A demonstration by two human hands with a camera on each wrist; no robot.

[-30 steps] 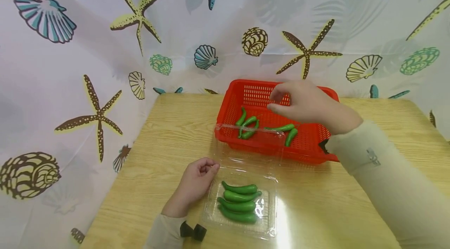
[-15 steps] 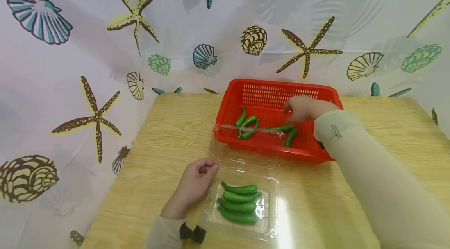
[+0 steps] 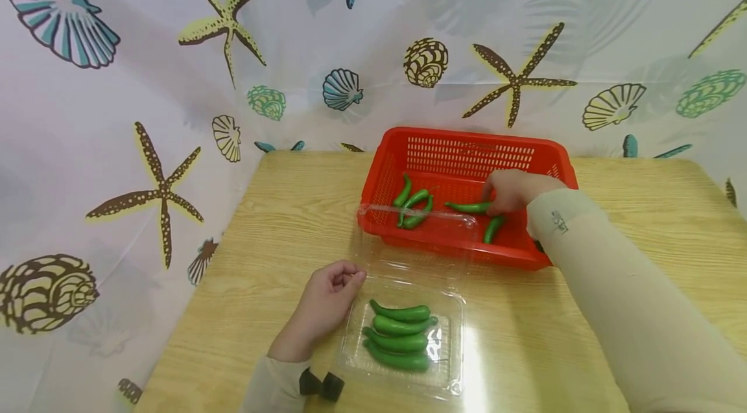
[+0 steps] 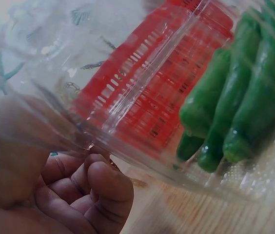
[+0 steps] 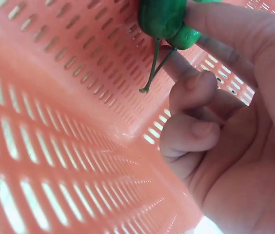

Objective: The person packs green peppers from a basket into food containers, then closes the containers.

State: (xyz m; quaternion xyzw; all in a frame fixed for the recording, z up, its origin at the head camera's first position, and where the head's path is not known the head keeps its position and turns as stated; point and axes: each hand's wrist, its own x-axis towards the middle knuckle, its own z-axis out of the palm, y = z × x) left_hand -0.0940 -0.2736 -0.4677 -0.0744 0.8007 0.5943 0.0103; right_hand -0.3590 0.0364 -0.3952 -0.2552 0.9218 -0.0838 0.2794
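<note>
My right hand (image 3: pixel 513 191) reaches down inside a red plastic basket (image 3: pixel 475 148). Its thumb and fingers pinch the stem end of a green chili pepper (image 3: pixel 465 207), with a second chili pepper (image 3: pixel 495 229) close beside it. In the right wrist view both thin stems dangle near the curled fingers (image 5: pixel 191 131). My left hand (image 3: pixel 329 299) pinches the left edge of an opened clear plastic clamshell box (image 3: pixel 446 374), near its hinge. Several green chili peppers (image 3: pixel 399 343) lie side by side in the box's base. The left wrist view looks through the clear plastic.
More chili peppers (image 3: pixel 415 205) lie in the basket's left part. The box's transparent lid (image 3: pixel 408 257) leans back over the basket's front rim. Beneath everything is a wooden table (image 3: pixel 280 218), with a shell-and-starfish patterned cloth (image 3: pixel 292 43) hanging behind it.
My right hand has come down from above the basket, its fingers closing on a chili pepper. Two peppers there have shifted slightly. My left hand keeps its hold on the box.
</note>
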